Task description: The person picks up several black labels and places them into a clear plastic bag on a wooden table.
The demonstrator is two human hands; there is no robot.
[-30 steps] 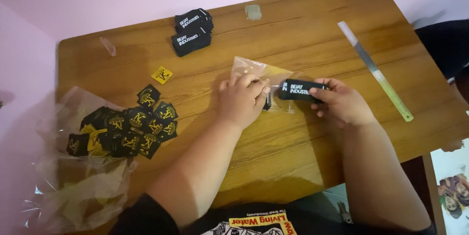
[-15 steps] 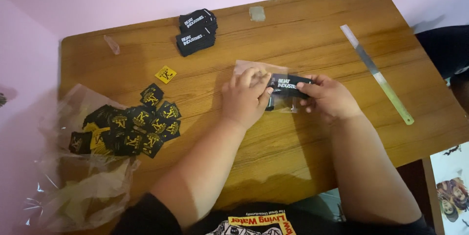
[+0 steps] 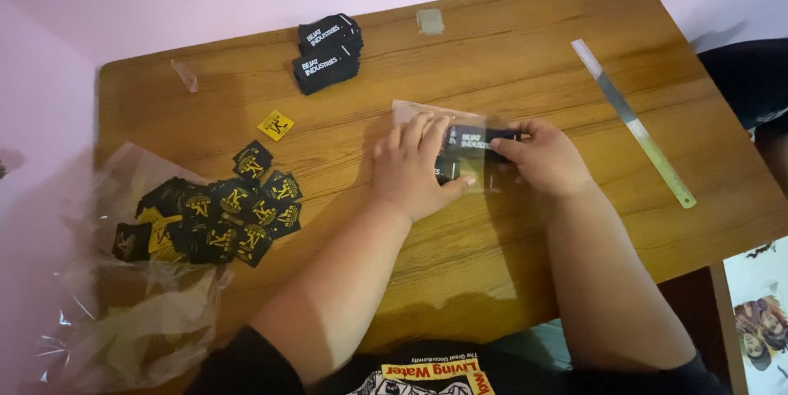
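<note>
A small clear plastic bag (image 3: 417, 111) lies on the wooden table (image 3: 509, 231) near its middle. My left hand (image 3: 414, 167) presses flat on the bag and holds it down. My right hand (image 3: 542, 157) grips a black rectangular label with white print (image 3: 474, 137) and has it partly inside the bag's open side. The two hands are close together, almost touching over the bag.
Two stacks of black labels (image 3: 327, 52) sit at the back. A loose pile of black-and-yellow square labels (image 3: 222, 214) spills from a large clear bag (image 3: 123, 313) at the left; one yellow label (image 3: 276, 125) lies apart. A metal ruler (image 3: 632, 120) lies at the right.
My right hand moved left and slid the black label into the clear bag. My left hand shifted from pinching the bag's opening to lying flat over it.
</note>
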